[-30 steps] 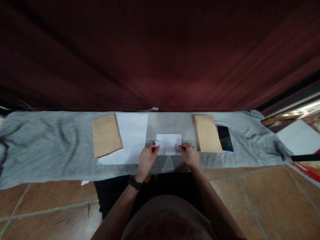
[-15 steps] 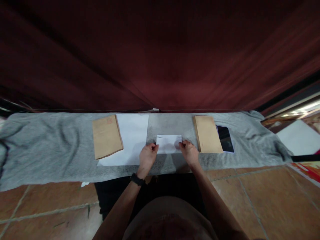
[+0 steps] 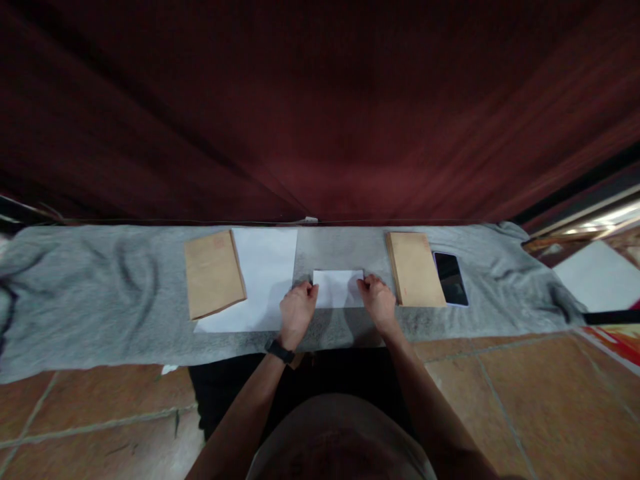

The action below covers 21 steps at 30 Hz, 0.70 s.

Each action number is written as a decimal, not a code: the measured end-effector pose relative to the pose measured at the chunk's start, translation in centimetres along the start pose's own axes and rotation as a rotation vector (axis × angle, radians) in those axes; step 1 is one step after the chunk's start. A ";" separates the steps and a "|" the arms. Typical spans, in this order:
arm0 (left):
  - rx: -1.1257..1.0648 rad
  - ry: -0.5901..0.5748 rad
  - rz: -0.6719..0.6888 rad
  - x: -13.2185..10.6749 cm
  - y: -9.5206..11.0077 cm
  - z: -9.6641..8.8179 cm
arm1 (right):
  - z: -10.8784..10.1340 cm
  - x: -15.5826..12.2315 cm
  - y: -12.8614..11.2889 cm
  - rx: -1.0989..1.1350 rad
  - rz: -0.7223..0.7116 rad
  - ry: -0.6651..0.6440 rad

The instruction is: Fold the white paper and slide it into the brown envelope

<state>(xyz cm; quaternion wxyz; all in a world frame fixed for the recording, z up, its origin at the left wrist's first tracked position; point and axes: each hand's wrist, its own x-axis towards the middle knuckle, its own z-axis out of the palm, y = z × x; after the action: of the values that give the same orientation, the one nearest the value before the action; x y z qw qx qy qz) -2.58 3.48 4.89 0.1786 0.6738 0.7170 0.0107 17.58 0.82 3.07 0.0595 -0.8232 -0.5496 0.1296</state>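
A small folded white paper (image 3: 338, 287) lies on the grey cloth (image 3: 100, 293) in front of me. My left hand (image 3: 297, 311) grips its left edge with curled fingers, and my right hand (image 3: 378, 304) grips its right edge the same way. A black band sits on my left wrist. Left of the hands a stack of white sheets (image 3: 263, 277) lies flat, partly covered by a brown envelope (image 3: 213, 273). A second pile of brown envelopes (image 3: 415, 268) lies just right of my right hand.
A dark phone (image 3: 450, 277) lies face up beside the right pile of envelopes. A dark red curtain (image 3: 320, 107) hangs behind the cloth. Brown floor tiles (image 3: 525, 400) spread out in front. A white board (image 3: 600, 275) shows at the far right.
The near flap of the white paper has been folded up and away, so the paper is now a smaller flat rectangle. Both hands moved a little farther from me with it.
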 end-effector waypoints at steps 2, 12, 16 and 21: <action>0.008 0.007 -0.002 0.1 0.0 0.1 | 0.2 0.1 0.0 -0.009 -0.003 0.020; 0.014 -0.002 -0.024 0.6 0.1 0.3 | 1.0 -0.2 0.2 0.026 -0.019 0.101; 0.035 -0.005 -0.030 0.7 0.2 0.5 | 1.5 -0.2 0.5 0.083 -0.063 0.204; 0.043 0.005 -0.035 0.7 0.2 0.8 | 2.0 -0.8 -0.1 0.213 -0.303 0.361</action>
<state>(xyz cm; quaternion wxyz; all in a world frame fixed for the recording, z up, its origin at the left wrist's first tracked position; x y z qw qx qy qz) -2.21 3.95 4.04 0.1624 0.6648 0.7291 -0.0059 16.68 -0.01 1.34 0.2615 -0.7302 -0.6306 0.0273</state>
